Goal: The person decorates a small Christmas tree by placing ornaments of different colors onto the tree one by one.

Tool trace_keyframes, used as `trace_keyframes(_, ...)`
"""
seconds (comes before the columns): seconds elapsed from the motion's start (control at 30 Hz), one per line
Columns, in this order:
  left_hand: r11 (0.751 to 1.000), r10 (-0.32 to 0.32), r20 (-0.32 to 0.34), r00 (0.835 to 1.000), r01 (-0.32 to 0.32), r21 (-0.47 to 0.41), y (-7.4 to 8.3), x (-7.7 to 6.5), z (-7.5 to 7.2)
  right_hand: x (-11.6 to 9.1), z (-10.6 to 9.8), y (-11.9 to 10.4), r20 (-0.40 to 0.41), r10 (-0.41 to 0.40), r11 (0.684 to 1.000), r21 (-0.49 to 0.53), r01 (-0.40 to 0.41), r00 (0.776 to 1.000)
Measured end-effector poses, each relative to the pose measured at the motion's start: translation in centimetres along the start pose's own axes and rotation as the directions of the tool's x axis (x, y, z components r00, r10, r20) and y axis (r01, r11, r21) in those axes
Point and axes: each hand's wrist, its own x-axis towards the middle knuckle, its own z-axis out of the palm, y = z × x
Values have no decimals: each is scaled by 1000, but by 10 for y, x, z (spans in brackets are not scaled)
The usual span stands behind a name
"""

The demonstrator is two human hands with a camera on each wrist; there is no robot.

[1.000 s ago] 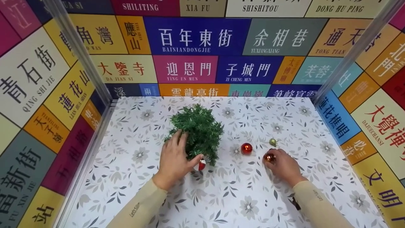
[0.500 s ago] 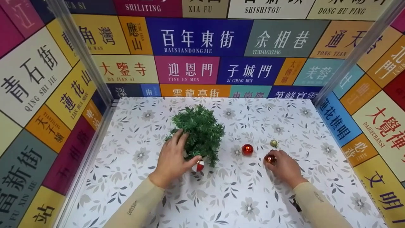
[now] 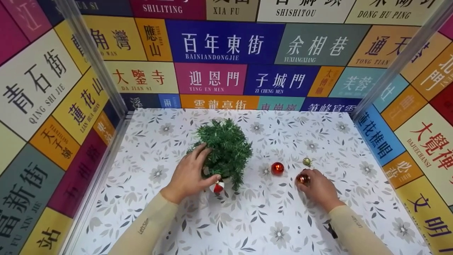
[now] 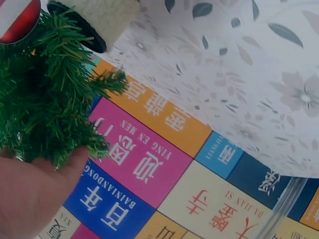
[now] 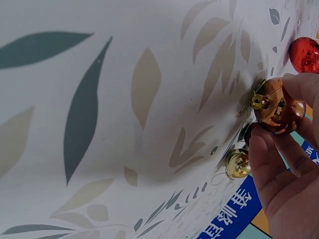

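A small artificial Christmas tree (image 3: 226, 148) stands left of the table's middle. My left hand (image 3: 187, 173) grips its left side, with fingertips among the branches. A red-and-white bauble (image 3: 218, 187) hangs by the left thumb. In the left wrist view, the tree's pale cloth-like base (image 4: 112, 20) shows at the top. To the right, my right hand (image 3: 320, 187) pinches a shiny copper-coloured bauble (image 5: 276, 105) between thumb and fingers, its gold cap and cord showing in the right wrist view. Beside it lie a red bauble (image 3: 277, 169) and a smaller gold bauble (image 3: 307, 161).
A white table (image 3: 159, 212) patterned with grey leaves and flowers carries everything. Panels with colourful street-sign lettering (image 3: 226, 42) enclose its back and sides. A small dark thing (image 3: 332, 231) shows beside the right sleeve; its kind cannot be made out.
My left hand has shifted slightly left, and the red-and-white bauble has moved left with it as the tree turns a little. My right hand stays nearly still with the copper-coloured bauble.
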Motion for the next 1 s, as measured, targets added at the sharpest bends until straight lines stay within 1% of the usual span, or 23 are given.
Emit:
trace_keyframes(0.27,998,52,19,998,-51,-22,-9,2,-7,0,1,-1,5,-3,1000,1,3,1000)
trace_keyframes(0.47,997,75,46,996,-74,-27,-14,4,-11,-1,1,-3,-24,-31,999,-11,31,999)
trace_keyframes(0.63,995,97,39,994,-96,-34,-17,6,-13,0,2,-4,-36,-46,999,-20,45,998)
trace_keyframes(0.73,993,111,33,993,-110,-36,-17,7,-12,0,2,-5,-30,-47,999,-18,46,998)
trace_keyframes(0.93,995,98,34,995,-97,-20,-16,8,-13,1,-2,-4,11,-6,1000,1,6,1000)
trace_keyframes(1.0,995,94,30,995,-94,-17,-15,8,-14,1,-4,-3,12,0,1000,8,0,1000)
